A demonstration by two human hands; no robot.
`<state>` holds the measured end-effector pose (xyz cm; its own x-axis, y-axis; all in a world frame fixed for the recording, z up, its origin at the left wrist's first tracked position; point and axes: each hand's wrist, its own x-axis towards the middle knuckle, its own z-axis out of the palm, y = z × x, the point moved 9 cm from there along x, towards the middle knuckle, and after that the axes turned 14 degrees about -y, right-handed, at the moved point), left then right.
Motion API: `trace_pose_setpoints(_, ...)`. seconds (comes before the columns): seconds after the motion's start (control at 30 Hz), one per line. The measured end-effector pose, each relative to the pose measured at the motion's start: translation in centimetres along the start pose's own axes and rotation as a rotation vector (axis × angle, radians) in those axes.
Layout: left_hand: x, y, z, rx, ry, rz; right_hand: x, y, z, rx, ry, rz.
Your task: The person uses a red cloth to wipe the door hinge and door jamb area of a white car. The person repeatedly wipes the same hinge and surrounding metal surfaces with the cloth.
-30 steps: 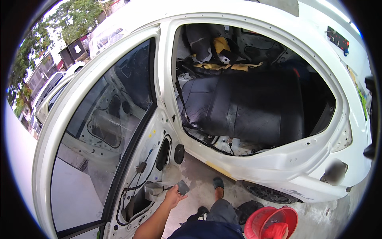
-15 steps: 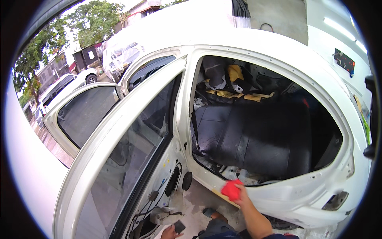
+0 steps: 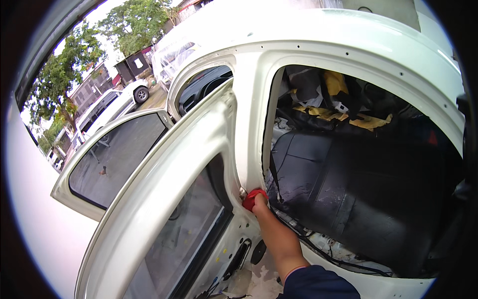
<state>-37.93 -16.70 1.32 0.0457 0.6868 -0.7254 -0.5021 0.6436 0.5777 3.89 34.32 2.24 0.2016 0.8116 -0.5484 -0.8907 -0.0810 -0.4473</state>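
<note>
My right hand is closed around a bunched red cloth. It presses the cloth against the lower part of the white door pillar, beside the hinge side of the opened rear door. The fingers are partly hidden by the cloth and by the back of the hand. My right forearm reaches up from the lower edge, across the sill of the rear doorway. My left hand is out of view.
Through the doorway a black rear seat shows, with torn yellow material behind it. Along the sill runs a dark cable or seal. The opened front door stands farther left, and a white vehicle is parked outside.
My right hand has carried the red cloth from the door sill up and left to the pillar. My left hand, which held a dark flat pad, has gone out of view. The view has shifted closer.
</note>
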Motion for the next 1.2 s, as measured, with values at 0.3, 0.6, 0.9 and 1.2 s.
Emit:
trace_pose_setpoints(0.3, 0.3, 2.6, 3.6, 0.018, 0.069, 0.025, 7.7, 5.1, -3.1, 0.328, -0.086, 0.05)
trace_pose_setpoints(0.6, 0.8, 2.7, 4.9, 0.019, 0.082, 0.038, 4.0, 2.8, -1.9, 0.194, -0.202, 0.036)
trace_pose_setpoints(0.9, 1.4, 1.3, 4.3, -0.011, 0.038, 0.059, 0.2, -1.2, -1.8, 0.082, -0.281, -0.236)
trace_pose_setpoints(1.2, 10.5, -3.3, 13.1, -0.026, -0.262, -0.043, -16.8, -4.5, -7.3, -0.044, -0.631, 0.123)
